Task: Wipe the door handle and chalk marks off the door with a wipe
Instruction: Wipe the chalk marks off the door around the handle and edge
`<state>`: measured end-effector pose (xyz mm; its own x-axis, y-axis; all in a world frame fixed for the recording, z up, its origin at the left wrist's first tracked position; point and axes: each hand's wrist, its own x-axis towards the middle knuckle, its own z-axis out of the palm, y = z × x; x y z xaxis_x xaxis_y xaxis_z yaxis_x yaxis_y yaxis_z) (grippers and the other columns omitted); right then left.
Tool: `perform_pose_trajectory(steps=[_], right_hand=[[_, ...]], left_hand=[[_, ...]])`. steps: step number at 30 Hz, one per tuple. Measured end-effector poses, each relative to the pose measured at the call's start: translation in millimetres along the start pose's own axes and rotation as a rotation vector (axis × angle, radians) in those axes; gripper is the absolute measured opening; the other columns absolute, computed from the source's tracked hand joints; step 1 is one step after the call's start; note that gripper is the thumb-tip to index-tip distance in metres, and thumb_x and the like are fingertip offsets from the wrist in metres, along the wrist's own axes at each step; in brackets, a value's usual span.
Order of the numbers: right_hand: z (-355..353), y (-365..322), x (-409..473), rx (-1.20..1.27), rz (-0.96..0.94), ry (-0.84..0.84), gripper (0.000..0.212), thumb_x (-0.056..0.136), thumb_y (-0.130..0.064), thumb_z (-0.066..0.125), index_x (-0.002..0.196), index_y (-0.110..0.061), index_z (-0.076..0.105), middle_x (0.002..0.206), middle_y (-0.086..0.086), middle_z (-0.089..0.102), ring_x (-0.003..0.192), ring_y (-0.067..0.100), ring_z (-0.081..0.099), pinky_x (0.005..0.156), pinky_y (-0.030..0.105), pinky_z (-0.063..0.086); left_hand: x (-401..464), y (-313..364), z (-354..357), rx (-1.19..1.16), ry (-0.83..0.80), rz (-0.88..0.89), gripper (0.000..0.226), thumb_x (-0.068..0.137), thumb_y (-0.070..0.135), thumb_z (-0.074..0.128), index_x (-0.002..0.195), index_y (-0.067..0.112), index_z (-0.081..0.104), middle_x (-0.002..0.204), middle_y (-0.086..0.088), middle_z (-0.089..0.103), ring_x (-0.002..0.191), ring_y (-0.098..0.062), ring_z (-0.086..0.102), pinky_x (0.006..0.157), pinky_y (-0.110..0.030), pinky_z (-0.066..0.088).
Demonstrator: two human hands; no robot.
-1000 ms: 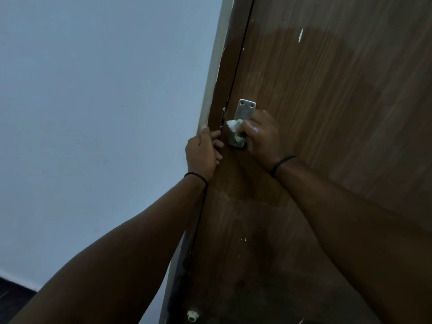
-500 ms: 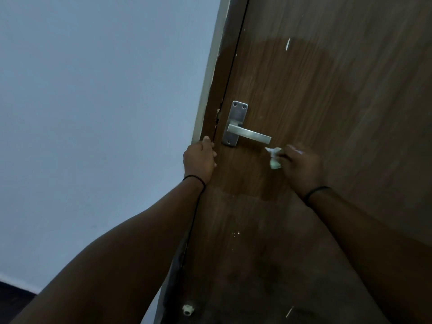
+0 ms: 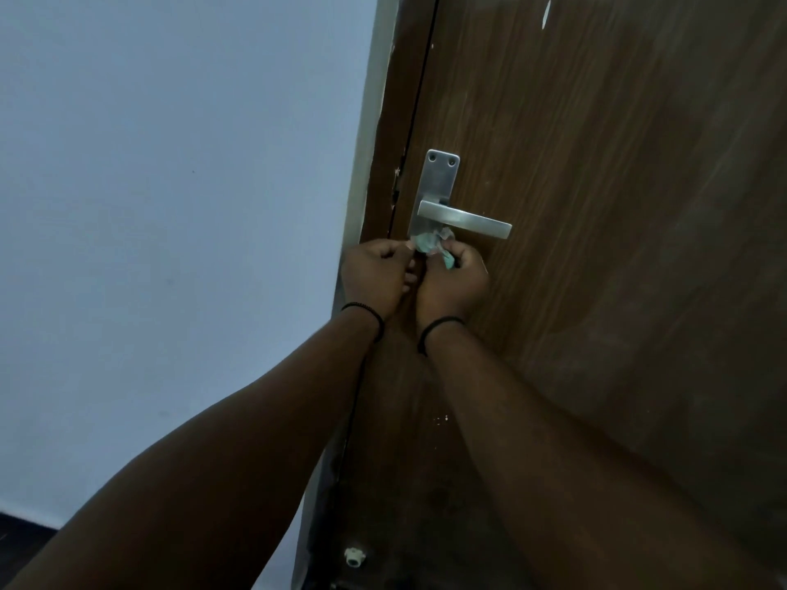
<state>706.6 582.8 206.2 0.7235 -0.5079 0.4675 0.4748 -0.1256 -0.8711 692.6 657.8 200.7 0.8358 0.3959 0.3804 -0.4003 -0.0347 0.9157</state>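
A silver lever door handle [image 3: 466, 221] on its metal plate [image 3: 438, 181] sits near the left edge of the brown wooden door [image 3: 596, 206]. Just under the plate, a crumpled pale wipe [image 3: 432, 244] is pinched between both hands. My left hand [image 3: 377, 276] grips its left end and my right hand [image 3: 453, 283] grips its right end. The two hands are close together below the handle. A white chalk mark [image 3: 546, 14] shows high on the door, and small white specks [image 3: 440, 419] lie lower down.
A pale blue-grey wall [image 3: 170, 206] fills the left side. The door frame [image 3: 374, 121] runs between wall and door. A small white door stop [image 3: 354, 557] sits low by the door's edge. Dark floor [image 3: 17, 534] shows at the bottom left.
My right hand has carried the wipe from right of the lever's tip back left to beneath the plate. My left hand has left the door edge and now pinches the wipe too.
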Motion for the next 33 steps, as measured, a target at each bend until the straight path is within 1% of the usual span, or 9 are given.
perform_pose_trajectory(steps=[2, 6, 10, 16, 23, 26, 28, 31, 33], right_hand=[[4.0, -2.5, 0.2, -0.037, -0.002, 0.031, 0.009, 0.084, -0.011, 0.068, 0.09, -0.018, 0.068, 0.104, 0.0, 0.066, 0.089, 0.009, 0.062, 0.068, 0.008, 0.044], [1.3, 3.8, 0.1, -0.016, 0.08, -0.021, 0.006, 0.083, -0.013, 0.071, 0.087, -0.017, 0.069, 0.095, 0.003, 0.071, 0.085, 0.013, 0.067, 0.068, 0.02, 0.053], [12.6, -2.4, -2.6, 0.251, 0.37, -0.016, 0.012, 0.083, -0.008, 0.07, 0.082, -0.019, 0.069, 0.078, -0.002, 0.071, 0.063, 0.009, 0.068, 0.051, 0.024, 0.055], [13.3, -8.3, -8.2, 0.508, 0.6, -0.18, 0.019, 0.086, 0.001, 0.061, 0.099, -0.007, 0.071, 0.101, 0.014, 0.072, 0.094, 0.028, 0.069, 0.085, 0.043, 0.058], [-4.5, -17.7, -2.9, 0.432, 0.618, -0.483, 0.027, 0.093, -0.004, 0.051, 0.114, -0.006, 0.068, 0.106, 0.016, 0.071, 0.094, 0.026, 0.069, 0.078, 0.033, 0.058], [-8.7, -22.4, -4.7, 0.366, 0.622, -0.63, 0.031, 0.097, -0.014, 0.047, 0.123, -0.012, 0.064, 0.118, 0.014, 0.068, 0.108, 0.026, 0.065, 0.087, 0.033, 0.055], [-12.3, -22.0, -5.2, 0.34, 0.54, -0.644, 0.037, 0.097, -0.008, 0.04, 0.125, -0.016, 0.062, 0.122, 0.009, 0.066, 0.108, 0.023, 0.063, 0.081, 0.027, 0.055], [-20.0, -21.1, -3.6, 0.316, 0.442, -0.547, 0.035, 0.095, -0.004, 0.042, 0.114, -0.019, 0.067, 0.112, 0.003, 0.068, 0.08, 0.006, 0.061, 0.054, 0.012, 0.047], [-25.4, -18.2, 0.0, 0.259, 0.416, -0.515, 0.03, 0.093, -0.006, 0.047, 0.105, -0.021, 0.07, 0.103, 0.0, 0.07, 0.071, 0.001, 0.054, 0.056, 0.015, 0.042]], left_hand=[[2.0, 6.0, 2.3, -0.034, 0.024, -0.004, 0.022, 0.093, 0.025, 0.063, 0.092, 0.006, 0.074, 0.079, -0.011, 0.073, 0.069, -0.023, 0.07, 0.066, -0.035, 0.06], [-0.9, 10.0, 4.9, 0.004, 0.066, -0.025, 0.024, 0.09, 0.028, 0.067, 0.081, 0.006, 0.074, 0.073, -0.01, 0.073, 0.063, -0.02, 0.068, 0.068, -0.038, 0.06], [-5.6, 7.1, 2.7, 0.08, 0.123, -0.061, 0.024, 0.086, 0.032, 0.071, 0.078, 0.01, 0.076, 0.071, -0.006, 0.073, 0.07, -0.023, 0.07, 0.075, -0.041, 0.06], [-4.2, 16.5, 4.4, 0.155, 0.187, -0.024, 0.02, 0.086, 0.027, 0.071, 0.095, 0.01, 0.077, 0.09, -0.005, 0.075, 0.084, -0.017, 0.069, 0.082, -0.039, 0.058], [-2.4, 22.1, 14.5, 0.197, 0.3, -0.112, 0.023, 0.09, 0.032, 0.066, 0.102, 0.014, 0.075, 0.095, -0.005, 0.075, 0.087, -0.019, 0.069, 0.081, -0.036, 0.057], [-5.9, 28.4, 14.5, 0.256, 0.343, -0.014, 0.021, 0.091, 0.029, 0.065, 0.104, 0.017, 0.075, 0.099, -0.001, 0.074, 0.085, -0.01, 0.064, 0.076, -0.023, 0.049], [-3.5, 34.7, 14.8, 0.276, 0.346, 0.078, 0.018, 0.091, 0.02, 0.064, 0.104, 0.017, 0.075, 0.101, 0.001, 0.074, 0.088, -0.009, 0.064, 0.078, -0.02, 0.049], [9.6, 49.1, 16.7, 0.304, 0.324, 0.214, 0.017, 0.09, 0.012, 0.063, 0.099, 0.016, 0.076, 0.097, 0.002, 0.073, 0.089, -0.009, 0.065, 0.08, -0.02, 0.052], [20.1, 57.1, 16.9, 0.33, 0.301, 0.288, 0.016, 0.089, 0.012, 0.063, 0.099, 0.015, 0.076, 0.099, 0.001, 0.073, 0.092, -0.01, 0.064, 0.083, -0.02, 0.052]])
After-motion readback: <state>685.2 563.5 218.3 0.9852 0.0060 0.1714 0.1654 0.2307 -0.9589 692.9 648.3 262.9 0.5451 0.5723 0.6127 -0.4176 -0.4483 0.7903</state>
